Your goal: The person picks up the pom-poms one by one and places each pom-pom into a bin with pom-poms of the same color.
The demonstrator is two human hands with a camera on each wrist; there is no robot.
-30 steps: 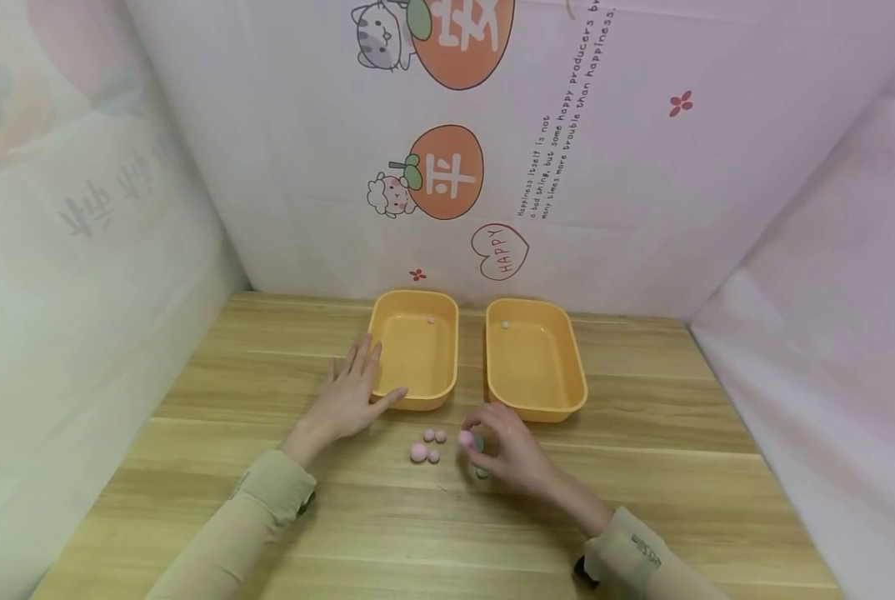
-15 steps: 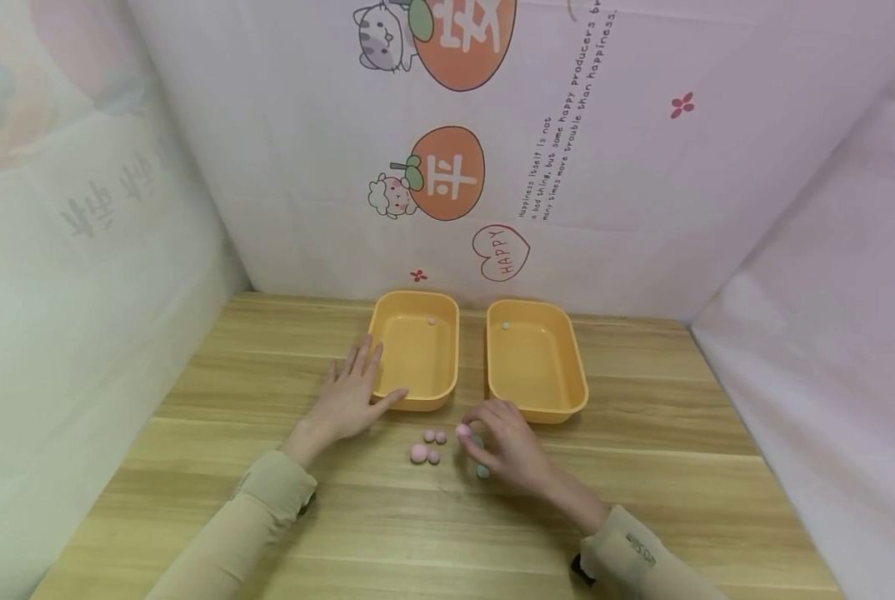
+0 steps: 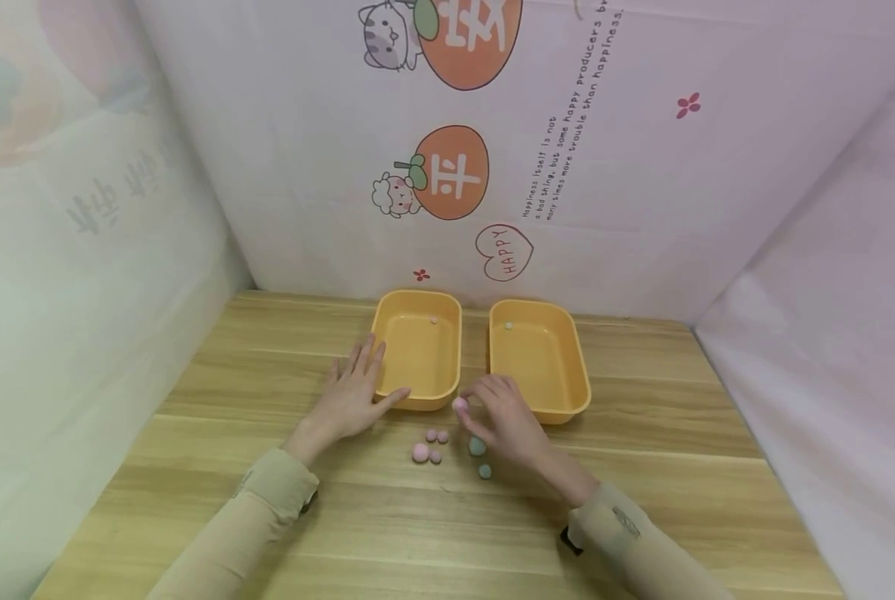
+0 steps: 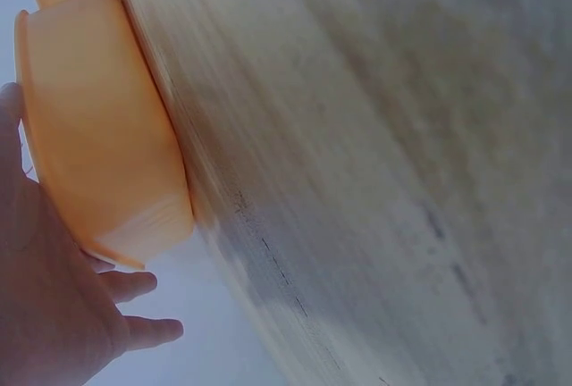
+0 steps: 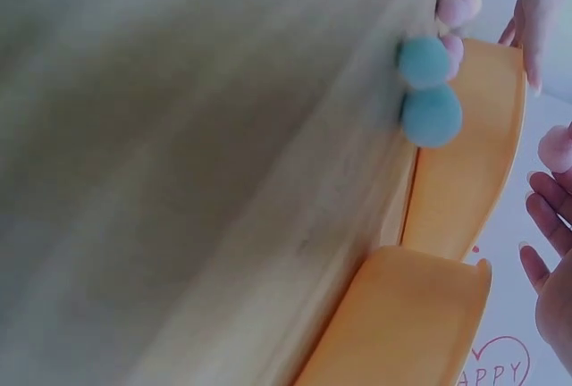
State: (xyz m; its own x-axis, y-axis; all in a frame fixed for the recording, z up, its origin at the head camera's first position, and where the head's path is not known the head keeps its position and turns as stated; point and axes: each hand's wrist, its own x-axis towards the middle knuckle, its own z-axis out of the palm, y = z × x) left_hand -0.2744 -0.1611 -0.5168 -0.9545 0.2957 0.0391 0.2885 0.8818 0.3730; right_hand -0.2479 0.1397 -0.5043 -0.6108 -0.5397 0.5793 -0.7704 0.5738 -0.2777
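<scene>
My right hand (image 3: 505,421) pinches a pink ball (image 3: 459,405) between thumb and fingertips, above the table just in front of the gap between two yellow bins; the same hand (image 5: 554,261) shows at the right edge of the right wrist view. Below it lie two blue-green balls (image 3: 477,447), one larger than the other. Several pink balls (image 3: 421,452) sit in a small cluster to their left. My left hand (image 3: 353,398) rests with spread, straight fingers on the near left rim of the left yellow bin (image 3: 454,367), its thumb along the front edge.
The right yellow bin (image 3: 584,375) stands beside the left one, against the patterned cloth wall (image 3: 605,267). A tiny pink ball (image 3: 433,320) is in the left bin and a tiny pale green ball (image 3: 508,326) in the right one. White cloth hangs on both sides of the wooden table (image 3: 417,533).
My right hand has lifted the pink ball and carried it forward, toward the bins, uncovering the blue-green balls. My left hand stays on the left bin.
</scene>
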